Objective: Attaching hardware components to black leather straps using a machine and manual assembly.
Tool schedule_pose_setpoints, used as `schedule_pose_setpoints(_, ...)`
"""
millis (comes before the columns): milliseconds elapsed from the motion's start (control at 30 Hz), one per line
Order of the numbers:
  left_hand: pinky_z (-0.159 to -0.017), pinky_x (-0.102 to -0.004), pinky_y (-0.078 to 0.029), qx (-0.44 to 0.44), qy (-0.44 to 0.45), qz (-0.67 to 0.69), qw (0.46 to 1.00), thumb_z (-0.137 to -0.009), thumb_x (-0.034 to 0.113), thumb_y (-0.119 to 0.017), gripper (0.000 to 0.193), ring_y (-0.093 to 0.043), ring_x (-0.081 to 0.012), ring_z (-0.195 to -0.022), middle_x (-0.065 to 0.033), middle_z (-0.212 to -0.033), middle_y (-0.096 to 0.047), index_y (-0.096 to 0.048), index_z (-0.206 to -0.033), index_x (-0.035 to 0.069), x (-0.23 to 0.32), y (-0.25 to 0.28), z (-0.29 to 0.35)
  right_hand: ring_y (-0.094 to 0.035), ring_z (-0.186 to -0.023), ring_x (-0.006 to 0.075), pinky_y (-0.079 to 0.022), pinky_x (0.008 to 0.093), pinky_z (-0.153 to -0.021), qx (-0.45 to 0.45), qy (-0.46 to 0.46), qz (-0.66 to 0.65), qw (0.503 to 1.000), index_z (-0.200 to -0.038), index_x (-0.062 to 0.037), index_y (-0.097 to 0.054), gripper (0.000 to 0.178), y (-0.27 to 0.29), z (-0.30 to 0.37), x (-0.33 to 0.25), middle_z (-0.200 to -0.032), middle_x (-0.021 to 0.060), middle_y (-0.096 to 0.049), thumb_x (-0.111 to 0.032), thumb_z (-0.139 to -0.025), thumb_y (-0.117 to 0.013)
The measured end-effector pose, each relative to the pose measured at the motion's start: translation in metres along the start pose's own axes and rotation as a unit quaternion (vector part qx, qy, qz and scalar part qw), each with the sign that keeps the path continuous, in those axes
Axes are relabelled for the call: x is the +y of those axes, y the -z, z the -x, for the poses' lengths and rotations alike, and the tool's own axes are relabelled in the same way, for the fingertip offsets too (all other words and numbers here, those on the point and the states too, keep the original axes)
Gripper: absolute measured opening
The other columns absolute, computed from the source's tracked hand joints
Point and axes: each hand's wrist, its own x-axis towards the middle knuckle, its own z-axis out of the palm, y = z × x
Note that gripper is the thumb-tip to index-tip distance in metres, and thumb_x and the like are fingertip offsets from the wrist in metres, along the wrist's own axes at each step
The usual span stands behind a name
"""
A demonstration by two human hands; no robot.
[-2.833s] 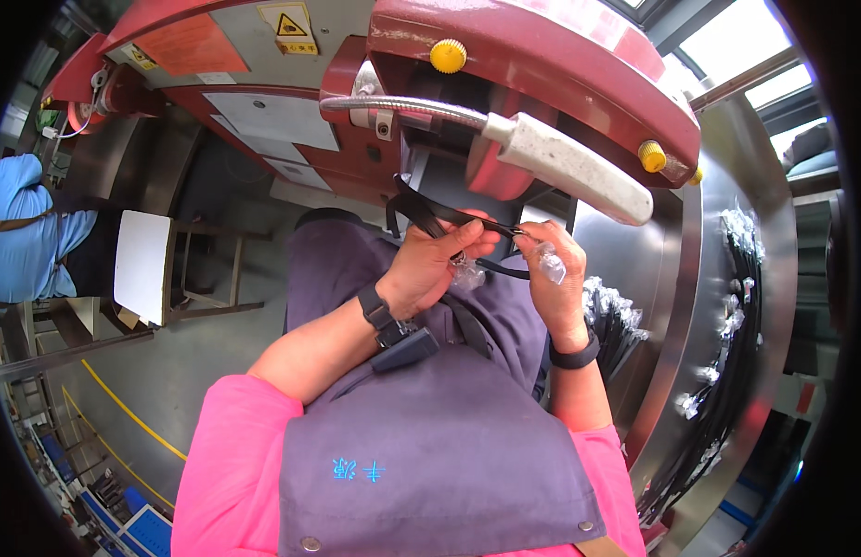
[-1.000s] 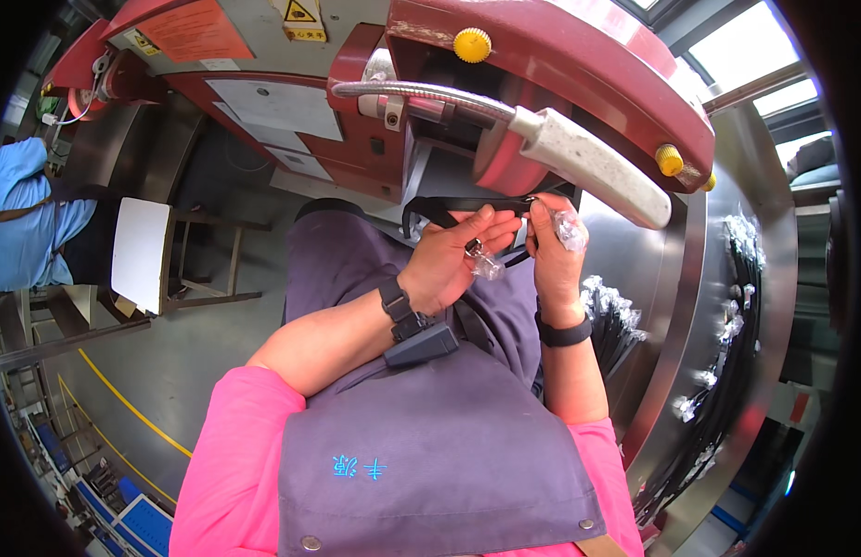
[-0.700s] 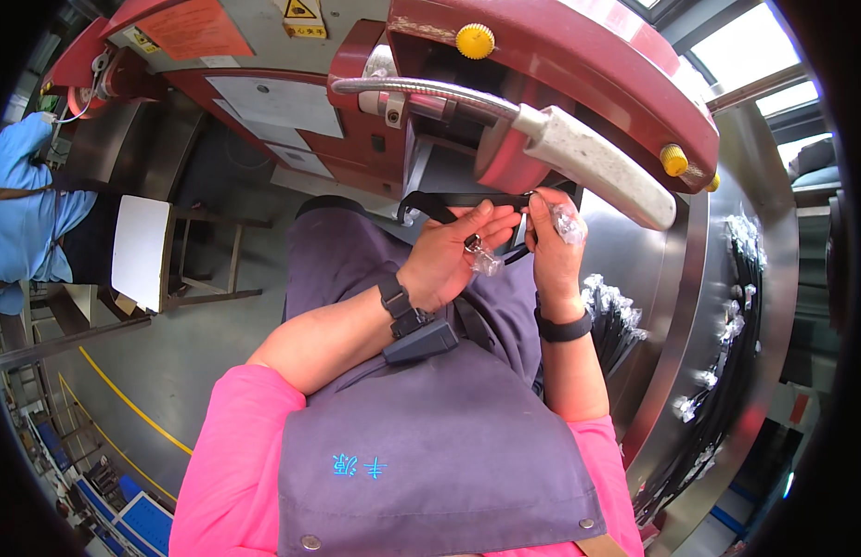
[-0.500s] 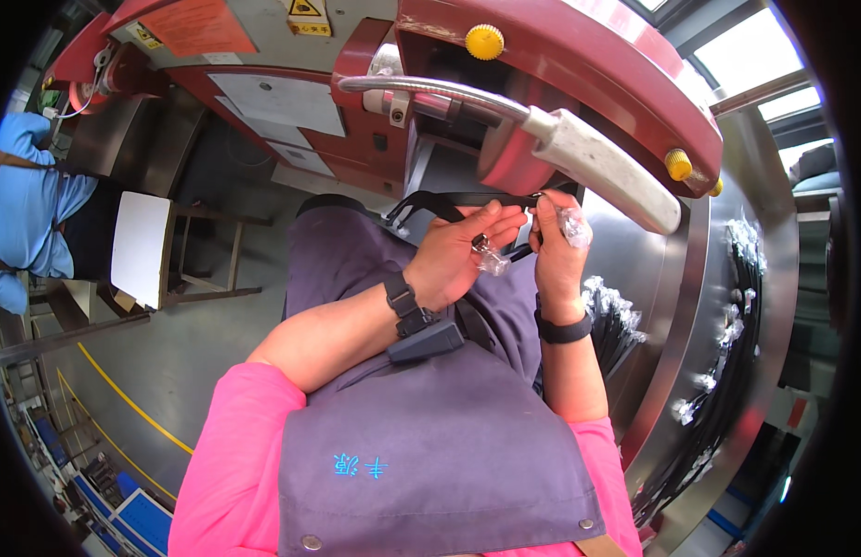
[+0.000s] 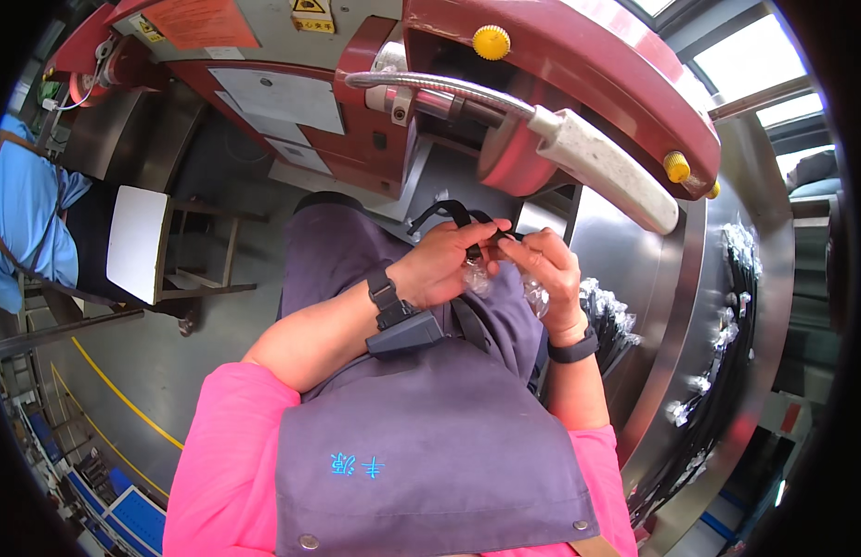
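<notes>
A narrow black strap [image 5: 440, 207] loops up over my left hand [image 5: 440, 263], in front of my apron. The thumb and fingers of that hand close on the strap, and a wad of clear plastic wrap [image 5: 477, 277] hangs below them. My right hand [image 5: 553, 265] pinches the strap close to the left fingertips. Another piece of clear wrap [image 5: 535, 299] dangles under the right fingers. What lies between the fingertips is partly hidden. Both hands are below a red belt-grinder-like machine [image 5: 579, 70], near its pink-red wheel [image 5: 514, 160].
A pale lamp-like handle on a flexible metal arm [image 5: 611, 172] hangs above my right hand. Steel trays [image 5: 676, 297] at the right hold bundles of black straps [image 5: 727, 371] with plastic-wrapped ends. At the left, a person in blue [image 5: 31, 213] is beside a white-topped stool [image 5: 138, 243].
My right hand has come down and left toward my left hand, and the strap stretched between them now bends into a loop. My left fingers have closed more around it.
</notes>
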Motion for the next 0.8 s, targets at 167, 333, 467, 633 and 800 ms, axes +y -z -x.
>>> schedule_pose_setpoints(167, -0.073, -0.026, -0.05, 0.05, -0.078, -0.045, 0.995, -0.094, 0.016, -0.058, 0.023, -0.062, -0.0157, -0.091, -0.0055, -0.1, -0.063, -0.059, -0.114, 0.004, 0.004, -0.016, 0.004, -0.057, -0.067, 0.0308, -0.046, 0.036, -0.059, 0.05, -0.136, 0.012, 0.989, -0.101, -0.0005, -0.062, 0.031, 0.003, 0.001, -0.009, -0.076, 0.0127, -0.054, 0.005, -0.071, -0.07)
schedule_pose_setpoints(333, -0.083, -0.0289, -0.052, 0.034, -0.119, -0.073, 0.99, -0.092, 0.014, -0.061, 0.021, -0.063, -0.0202, -0.101, -0.009, -0.108, -0.064, -0.061, -0.11, 0.004, 0.003, -0.016, 0.002, -0.058, -0.066, 0.0285, -0.045, 0.0335, -0.06, 0.1, -0.189, 0.006, 0.977, -0.09, -0.0004, -0.06, 0.016, 0.0, -0.002, 0.0, -0.077, 0.0124, -0.057, 0.0, -0.077, -0.069)
schedule_pose_setpoints(467, -0.09, -0.0286, -0.051, 0.022, -0.124, -0.024, 0.992, -0.091, 0.013, -0.061, 0.02, -0.062, -0.0218, -0.107, -0.0138, -0.109, -0.064, -0.061, -0.108, 0.002, 0.0, -0.012, 0.0, -0.055, -0.063, 0.0178, -0.044, 0.0292, -0.058, 0.152, -0.226, -0.064, 0.96, -0.091, -0.0009, -0.061, 0.011, -0.007, -0.003, 0.003, -0.074, 0.0068, -0.059, -0.002, -0.082, -0.068)
schedule_pose_setpoints(633, -0.094, -0.0275, -0.05, 0.033, -0.11, 0.024, 0.993, -0.092, 0.014, -0.06, 0.022, -0.061, -0.0208, -0.109, -0.0168, -0.111, -0.063, -0.06, -0.106, -0.003, -0.003, -0.014, -0.002, -0.044, -0.055, 0.003, -0.033, 0.0189, -0.047, 0.185, -0.325, -0.21, 0.903, -0.094, -0.0028, -0.059, 0.006, -0.019, -0.008, 0.004, -0.064, -0.0027, -0.05, -0.009, -0.092, -0.06)
schedule_pose_setpoints(800, -0.094, -0.0262, -0.049, 0.044, -0.122, 0.038, 0.991, -0.092, 0.015, -0.06, 0.024, -0.061, -0.0193, -0.109, -0.0171, -0.114, -0.063, -0.06, -0.105, -0.005, -0.003, -0.018, -0.003, -0.04, -0.05, 0.0028, -0.03, 0.0197, -0.043, 0.193, -0.366, -0.276, 0.868, -0.096, -0.0028, -0.059, 0.01, -0.022, -0.016, 0.008, -0.061, -0.0035, -0.048, -0.012, -0.093, -0.059)
